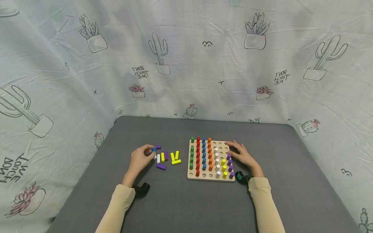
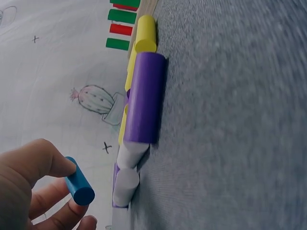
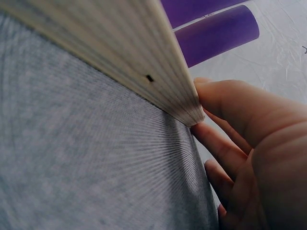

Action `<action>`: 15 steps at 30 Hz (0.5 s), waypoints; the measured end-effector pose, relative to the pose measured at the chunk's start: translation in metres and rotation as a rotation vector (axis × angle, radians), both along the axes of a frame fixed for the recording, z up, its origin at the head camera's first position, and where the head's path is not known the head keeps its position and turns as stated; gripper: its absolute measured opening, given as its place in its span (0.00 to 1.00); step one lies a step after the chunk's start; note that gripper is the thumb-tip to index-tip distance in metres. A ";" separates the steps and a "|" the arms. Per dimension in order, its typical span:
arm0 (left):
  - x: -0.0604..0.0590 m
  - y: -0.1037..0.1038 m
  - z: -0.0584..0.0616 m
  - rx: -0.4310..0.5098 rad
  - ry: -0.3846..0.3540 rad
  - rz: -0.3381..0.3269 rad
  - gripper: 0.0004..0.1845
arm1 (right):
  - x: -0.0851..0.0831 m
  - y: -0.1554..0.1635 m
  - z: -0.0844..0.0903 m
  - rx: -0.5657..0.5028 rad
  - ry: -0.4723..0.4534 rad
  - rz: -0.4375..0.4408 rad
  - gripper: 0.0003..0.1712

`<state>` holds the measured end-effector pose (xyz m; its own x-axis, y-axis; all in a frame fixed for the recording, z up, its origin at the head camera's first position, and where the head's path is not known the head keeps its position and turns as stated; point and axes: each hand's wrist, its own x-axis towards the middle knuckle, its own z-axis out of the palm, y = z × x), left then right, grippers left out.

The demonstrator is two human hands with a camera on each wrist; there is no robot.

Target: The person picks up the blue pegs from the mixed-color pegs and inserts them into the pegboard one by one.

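Note:
Between thumb and fingertips, my left hand (image 1: 141, 157) pinches a blue peg (image 2: 80, 182), held above the loose pegs at the left. Beneath and beside it lie white (image 1: 158, 158), purple (image 1: 161, 167) and yellow pegs (image 1: 176, 162) on their sides. My right hand (image 1: 244, 157) holds the far right corner of a wooden pegboard (image 1: 196, 177), its thumb at the upper edge and fingers at the far corner in the right wrist view. Rows of green (image 1: 191, 154), red (image 1: 197, 160), blue, orange, white, yellow and purple pegs stand in the board. Some holes are bare.
A grey cloth-covered table (image 1: 186, 204) lies under everything. Behind and at both sides hangs a pale curtain (image 1: 189, 58) printed with cactus drawings. Black straps with small cameras (image 1: 141, 189) are on both wrists.

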<state>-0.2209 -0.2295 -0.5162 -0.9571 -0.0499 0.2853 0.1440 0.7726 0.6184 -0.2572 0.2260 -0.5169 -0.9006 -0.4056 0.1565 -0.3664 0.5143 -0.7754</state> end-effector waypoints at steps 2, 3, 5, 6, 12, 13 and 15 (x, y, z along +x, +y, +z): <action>0.000 0.003 0.000 0.001 -0.011 -0.007 0.12 | -0.005 0.004 -0.009 0.003 0.011 -0.011 0.26; -0.001 0.004 0.000 0.005 -0.014 -0.010 0.12 | -0.008 0.006 -0.014 0.004 0.014 -0.013 0.26; -0.001 0.006 0.001 0.011 -0.015 -0.020 0.12 | -0.013 0.010 -0.023 0.006 0.018 -0.015 0.27; -0.001 0.007 0.002 0.013 -0.014 -0.025 0.12 | -0.016 0.011 -0.027 0.004 0.020 -0.016 0.27; -0.003 0.015 0.005 0.015 -0.004 -0.045 0.12 | -0.013 0.009 -0.019 -0.006 -0.001 0.010 0.27; -0.004 0.016 0.006 0.016 -0.006 -0.046 0.11 | -0.013 0.010 -0.019 -0.004 -0.005 0.011 0.27; -0.006 0.019 0.006 0.017 -0.015 -0.047 0.11 | -0.016 0.013 -0.025 -0.004 -0.003 0.012 0.27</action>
